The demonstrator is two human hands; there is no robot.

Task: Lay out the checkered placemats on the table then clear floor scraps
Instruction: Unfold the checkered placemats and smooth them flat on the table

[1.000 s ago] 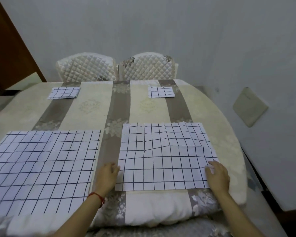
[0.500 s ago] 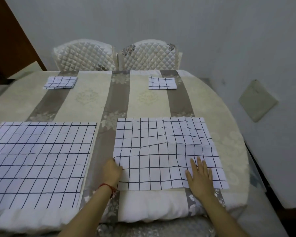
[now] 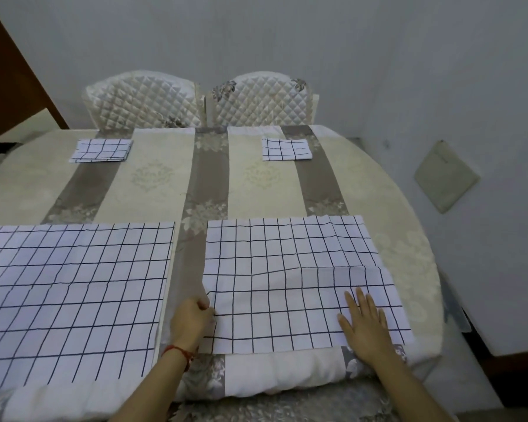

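Two checkered placemats lie unfolded on the near side of the table (image 3: 162, 181). The left placemat (image 3: 73, 290) is flat. The right placemat (image 3: 281, 269) has creases and a fold line across its middle. My left hand (image 3: 191, 322) pinches the right placemat's left edge. My right hand (image 3: 365, 322) presses flat on its near right part, fingers straight. Two folded placemats sit at the far side, one on the left (image 3: 102, 150) and one on the right (image 3: 286, 149).
Two quilted chairs (image 3: 144, 100) (image 3: 262, 99) stand behind the table against the grey wall. A square beige plate (image 3: 445, 176) hangs on the right wall. The table's rounded right edge drops to a narrow floor gap by the wall.
My right hand moved from the placemat's right edge onto its surface and now lies flat there. My left hand closed on the left edge. The view tilted down slightly.
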